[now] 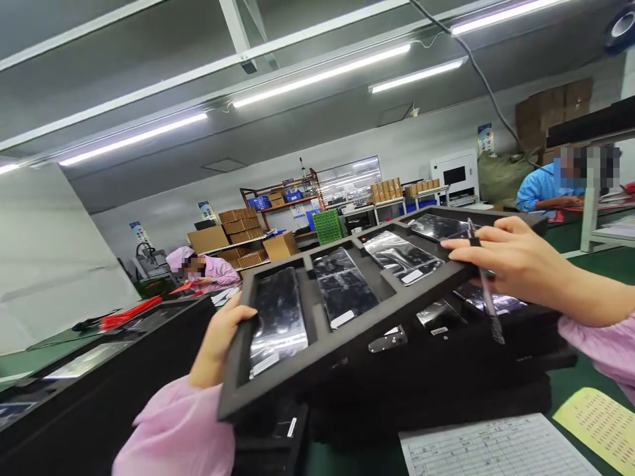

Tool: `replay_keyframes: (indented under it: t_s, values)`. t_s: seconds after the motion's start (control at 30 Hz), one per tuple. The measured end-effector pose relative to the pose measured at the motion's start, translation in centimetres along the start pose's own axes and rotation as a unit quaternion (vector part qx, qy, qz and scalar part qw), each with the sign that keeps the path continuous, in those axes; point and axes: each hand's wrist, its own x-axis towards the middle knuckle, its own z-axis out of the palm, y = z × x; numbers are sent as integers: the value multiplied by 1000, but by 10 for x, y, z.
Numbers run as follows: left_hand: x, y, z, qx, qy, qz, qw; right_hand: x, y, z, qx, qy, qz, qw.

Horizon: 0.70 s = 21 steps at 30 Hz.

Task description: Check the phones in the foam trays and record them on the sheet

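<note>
Head view: green surface (570, 387) shows at lower right, partly covered by dark gear. Black tray stack (124, 390) at left, flat panels visible on top. Another dark tray (550, 337) sits below the held one, film-wrapped pieces in it; too shadowed to count layers.

Main item: black foam tray (297, 360), held up in front of the wearer above that lower tray, angled, left end nearer the camera. Camera is rolled too, so true tilt is hard to call. Step in hand, my read: two-handed support of a loaded tray, clear of what's under it.

Written sheet (496, 449) lies on the surface near the lower edge, yellow sheet (602, 423) just right of it.

Left hand (218, 337): fingers grasp the tray's left end, thumb over the rim. Right hand (520, 261): fingers on the tray's right end, pen pinched in the same hand; underside grip hidden, can't tell how firm.

Four film-wrapped panels (344, 284), one per pocket, all seated inside the rim. Pen (489, 297) points down past the tray edge. White labels (342, 318) on three panels; fourth not readable.

Next move, judged from this: calls for even support at both ends, tray near level so panels don't slide, pen tip off the film.
</note>
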Motion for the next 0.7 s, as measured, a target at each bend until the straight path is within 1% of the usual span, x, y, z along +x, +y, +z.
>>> replay_keyframes:
  t_s: [0.07, 0.1, 0.17, 0.2, 0.23, 0.27, 0.3, 0.33, 0.37, 0.4, 0.47, 0.53, 0.6, 0.67, 0.7]
  values:
    - [14, -8, 29, -26, -64, -29, 997, -23, 6, 2, 5, -16, 13, 1000]
    - [17, -14, 43, -33, -86, -42, 995, -36, 7, 5, 26, -34, 29, 999]
    - [18, -28, 66, -31, -118, -68, 990, -62, 5, 11, 94, -93, 95, 987]
    - [18, -35, 75, -23, -133, -82, 987, -74, 4, 13, 127, -121, 161, 971]
    - [17, -42, 82, -11, -147, -97, 984, -83, 3, 13, 150, -147, 244, 947]
    - [18, -46, 86, 5, -157, -110, 981, -90, 3, 13, 177, -167, 308, 920]
    - [19, -49, 88, 24, -162, -120, 979, -94, 5, 13, 199, -177, 357, 895]
    - [20, -50, 89, 45, -161, -125, 978, -95, 8, 11, 207, -175, 396, 877]
    - [22, -49, 88, 69, -152, -124, 978, -93, 11, 10, 205, -170, 423, 866]
    - [25, -46, 87, 93, -139, -118, 979, -89, 15, 9, 184, -162, 447, 860]
    - [30, -38, 87, 133, -115, -93, 980, -76, 25, 10, 106, -156, 502, 844]
    - [33, -27, 90, 154, -109, -63, 980, -60, 33, 14, 34, -223, 539, 812]
    - [33, -14, 98, 187, -123, -15, 975, -45, 39, 20, -14, -329, 541, 774]
    - [31, 2, 111, 239, -159, 55, 956, -33, 42, 29, -44, -397, 528, 749]
    - [29, 11, 119, 265, -187, 88, 942, -29, 42, 35, -56, -411, 526, 742]
